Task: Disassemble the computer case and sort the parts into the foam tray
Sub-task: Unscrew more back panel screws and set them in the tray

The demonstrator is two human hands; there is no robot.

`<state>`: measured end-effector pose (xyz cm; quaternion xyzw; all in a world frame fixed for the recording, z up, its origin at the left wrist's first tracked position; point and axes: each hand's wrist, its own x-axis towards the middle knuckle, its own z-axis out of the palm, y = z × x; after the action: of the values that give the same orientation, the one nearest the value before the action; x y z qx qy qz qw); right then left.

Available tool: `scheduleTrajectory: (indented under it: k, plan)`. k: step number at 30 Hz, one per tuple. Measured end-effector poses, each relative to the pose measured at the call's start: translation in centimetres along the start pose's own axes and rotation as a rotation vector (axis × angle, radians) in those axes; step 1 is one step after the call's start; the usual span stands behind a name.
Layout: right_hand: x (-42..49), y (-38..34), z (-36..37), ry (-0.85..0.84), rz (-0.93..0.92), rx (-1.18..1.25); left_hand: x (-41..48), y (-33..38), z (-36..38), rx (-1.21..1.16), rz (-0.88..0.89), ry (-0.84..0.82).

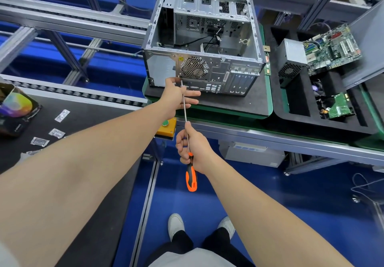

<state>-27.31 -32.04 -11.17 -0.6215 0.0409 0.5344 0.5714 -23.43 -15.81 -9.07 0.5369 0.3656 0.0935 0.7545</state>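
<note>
Our right hand [190, 144]: fingers curled round the screwdriver [191, 179]. Our left hand [178, 96]: fingers straight, touching its shaft; computer case [203, 44] just beyond; foam tray [277, 104] rightward.

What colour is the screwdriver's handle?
The screwdriver handle is orange with black, seen clearly in the head view.
</note>
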Motion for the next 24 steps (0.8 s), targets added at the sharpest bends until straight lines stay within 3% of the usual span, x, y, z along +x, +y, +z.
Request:
scheduleTrajectory:
  k: [8,13,16,19,24]
  plan:
    - [0.2,0.3,0.3,-0.269,0.042,0.338,0.4,0.3,-0.7,0.086,0.009,-0.061]
    - [0.2,0.4,2.2,0.086,-0.050,0.033,0.5,0.0,-0.8,0.017,-0.004,-0.067]
    - [0.2,0.4,2.6,0.098,-0.053,0.051,0.8,-0.1,-0.6,-0.155,-0.058,-0.046]
    - [0.2,0.2,2.6,0.014,-0.021,0.098,1.1,0.0,-0.5,-0.324,-0.129,-0.019]
    - [0.0,0.6,0.6,-0.347,0.032,0.267,1.3,-0.1,-0.9,-0.431,-0.178,-0.026]
